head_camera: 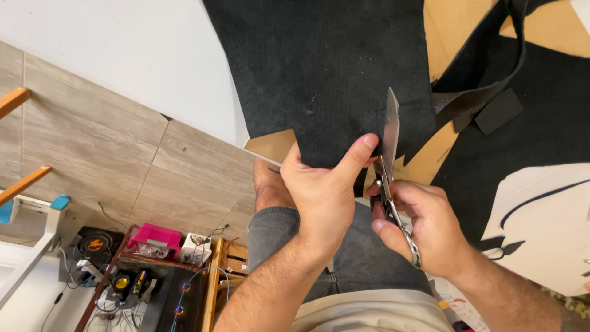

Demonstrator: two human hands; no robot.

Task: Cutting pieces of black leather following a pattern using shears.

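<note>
the left hand [322, 190] pinches the near edge of the black carpet sheet [326, 74], which spreads toward twelve o'clock over the white table [123, 55]. at its three o'clock the right hand [424, 224] is closed through the handles of the scissors [388, 154], blades parted at the edge. best, i'd say, to keep the carpet taut and the thumb clear.

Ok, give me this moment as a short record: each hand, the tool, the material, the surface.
left hand: pinches the near edge of the black fabric, thumb on top
right hand: grips the scissors by the handles
scissors: blades open, at the fabric's edge
fabric: lies on a white table, over tan card
below: tiled floor
</note>
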